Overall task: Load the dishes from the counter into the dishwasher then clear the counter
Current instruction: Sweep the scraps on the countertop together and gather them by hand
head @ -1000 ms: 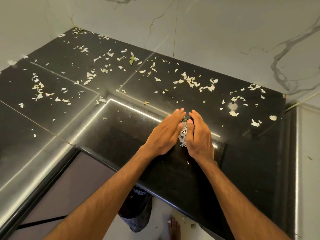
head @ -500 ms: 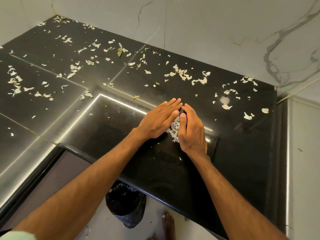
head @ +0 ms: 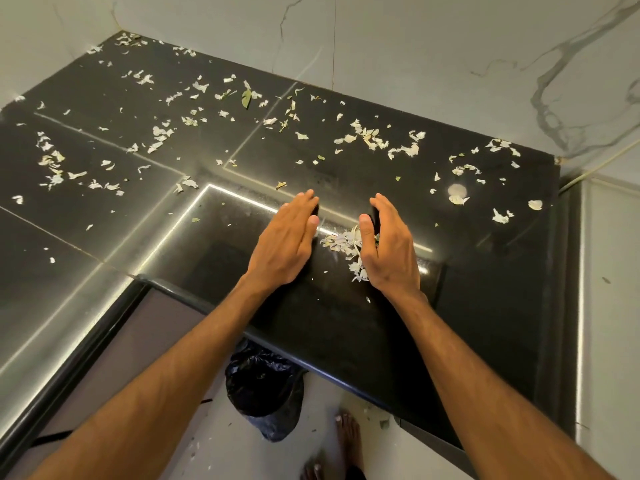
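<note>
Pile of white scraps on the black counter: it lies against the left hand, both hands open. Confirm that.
Wrong hand. The head view shows the pile of white scraps against the right hand; the left hand is apart from it. The black counter and both hands open are right.

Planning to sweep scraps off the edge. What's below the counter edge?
A black bin bag sits on the floor beside a bare foot; the counter hides its top.

Both arms extended forward. Left hand point(head: 287, 237) and right hand point(head: 389, 245) set on edge, fingers straight, palms facing, apart.
</note>
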Motion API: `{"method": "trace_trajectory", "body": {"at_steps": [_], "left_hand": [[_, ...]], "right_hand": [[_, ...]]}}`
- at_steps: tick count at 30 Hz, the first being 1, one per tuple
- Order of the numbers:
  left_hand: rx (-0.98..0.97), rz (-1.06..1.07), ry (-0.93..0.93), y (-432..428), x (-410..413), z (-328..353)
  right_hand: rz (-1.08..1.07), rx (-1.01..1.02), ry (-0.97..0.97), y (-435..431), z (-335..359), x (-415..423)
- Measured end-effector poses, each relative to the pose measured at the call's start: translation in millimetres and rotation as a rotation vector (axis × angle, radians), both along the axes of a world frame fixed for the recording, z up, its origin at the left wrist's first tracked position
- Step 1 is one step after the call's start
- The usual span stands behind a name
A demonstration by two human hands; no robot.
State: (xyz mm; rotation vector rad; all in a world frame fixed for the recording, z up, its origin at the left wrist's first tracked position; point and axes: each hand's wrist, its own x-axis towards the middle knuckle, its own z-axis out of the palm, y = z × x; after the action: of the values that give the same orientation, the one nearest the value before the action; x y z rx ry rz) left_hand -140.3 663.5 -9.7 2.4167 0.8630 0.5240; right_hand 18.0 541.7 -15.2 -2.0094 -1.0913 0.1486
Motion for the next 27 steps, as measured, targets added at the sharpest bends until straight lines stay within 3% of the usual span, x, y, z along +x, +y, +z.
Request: {"method": "trace_trajectory", "body": {"at_steps": [7, 10, 14, 22, 27], "left_hand": [[-0.037, -0.008, -0.006, 4, 1, 2], [-0.031, -0.007, -0.01, 3, 2, 3], [-0.035, -0.008, -0.002, 2, 3, 4], [-0.12, 0.096, -0.133, 4, 1, 1], [-0.142, 0.166, -0.233, 8, 1, 0]], "right_hand": [[0.034, -0.039, 0.193, -59, 17, -22], [0.093, -0.232, 0.006, -98, 17, -39], [0.034, -0.409, -0.252, -85, 9, -45], [0.003, -0.358, -0.265, -6, -4, -19], [0.099, -0.16, -0.084, 5, 9, -21]]}}
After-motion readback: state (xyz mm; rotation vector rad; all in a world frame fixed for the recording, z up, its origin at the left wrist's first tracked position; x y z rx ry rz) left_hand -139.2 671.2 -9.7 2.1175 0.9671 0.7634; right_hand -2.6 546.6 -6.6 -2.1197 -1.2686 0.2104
